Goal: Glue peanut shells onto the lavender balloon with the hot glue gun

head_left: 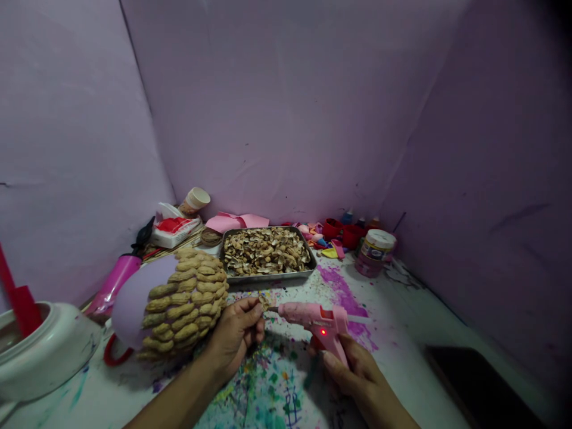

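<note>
Between thumb and fingers, my left hand (pixel 239 330) pinches a peanut shell (pixel 263 302). My right hand (pixel 353 366) is wrapped round the handle of a pink hot glue gun (pixel 313 316) with a lit red light. The gun's nozzle points left and meets or nearly meets the shell; I cannot tell if they touch. A clear glue stick (pixel 358 319) sticks out of its back. Left of my hands lies a lilac balloon (pixel 134 298), its right part covered with rows of peanut shells (pixel 187 304). Behind stands a metal tray (pixel 272 277) full of shell halves.
A white ceramic pot (pixel 58 351) stands at the left, near a pink balloon pump (pixel 117 280). Paper cups (pixel 195 201) and pink paper (pixel 236 221) sit at the back. At right are a paint jar (pixel 374 253) and a dark flat object (pixel 478 387). Purple walls enclose the table.
</note>
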### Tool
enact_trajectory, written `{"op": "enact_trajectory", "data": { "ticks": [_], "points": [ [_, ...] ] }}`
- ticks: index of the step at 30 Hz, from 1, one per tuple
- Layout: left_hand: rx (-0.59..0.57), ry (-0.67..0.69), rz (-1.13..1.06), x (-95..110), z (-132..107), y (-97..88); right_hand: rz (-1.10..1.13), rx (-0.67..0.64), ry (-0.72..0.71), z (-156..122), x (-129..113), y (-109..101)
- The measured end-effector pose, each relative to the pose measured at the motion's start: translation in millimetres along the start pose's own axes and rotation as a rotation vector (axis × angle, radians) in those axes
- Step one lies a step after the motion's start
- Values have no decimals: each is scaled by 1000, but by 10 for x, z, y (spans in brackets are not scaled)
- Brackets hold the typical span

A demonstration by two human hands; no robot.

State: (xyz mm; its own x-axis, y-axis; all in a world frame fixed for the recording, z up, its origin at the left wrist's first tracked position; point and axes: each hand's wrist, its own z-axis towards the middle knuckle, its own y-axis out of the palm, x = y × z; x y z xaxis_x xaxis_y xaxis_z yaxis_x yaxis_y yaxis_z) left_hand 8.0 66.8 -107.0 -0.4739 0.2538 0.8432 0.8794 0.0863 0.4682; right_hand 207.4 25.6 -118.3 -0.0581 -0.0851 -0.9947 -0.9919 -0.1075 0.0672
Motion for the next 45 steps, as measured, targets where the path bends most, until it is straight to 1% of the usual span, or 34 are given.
{"op": "enact_trajectory", "data": {
  "ticks": [10, 17, 25, 31, 35, 39, 43, 45],
  "points": [
    [20, 28, 1, -4, -8, 16, 13, 19, -5, -3, -6, 21],
    [23, 30, 5, -6, -20, 24, 20, 20, 13, -9, -4, 21],
    [20, 21, 20, -2, 3, 18, 60, 29, 0, -6, -18, 45],
    [17, 21, 19, 0, -7, 20, 43, 40, -4, 9, 3, 25],
    [13, 23, 21, 0, -18, 26, 12, 40, -40, 9, -9, 7],
    [12, 29, 16, -1, -7, 28, 4, 6, -23, 11, 1, -7],
    [12, 26, 18, -3, 2, 27, 41, 55, -31, 17, 20, -11],
    [11, 23, 21, -8, 0, 25, 31, 41, -26, 16, 13, -9]
  ]
}}
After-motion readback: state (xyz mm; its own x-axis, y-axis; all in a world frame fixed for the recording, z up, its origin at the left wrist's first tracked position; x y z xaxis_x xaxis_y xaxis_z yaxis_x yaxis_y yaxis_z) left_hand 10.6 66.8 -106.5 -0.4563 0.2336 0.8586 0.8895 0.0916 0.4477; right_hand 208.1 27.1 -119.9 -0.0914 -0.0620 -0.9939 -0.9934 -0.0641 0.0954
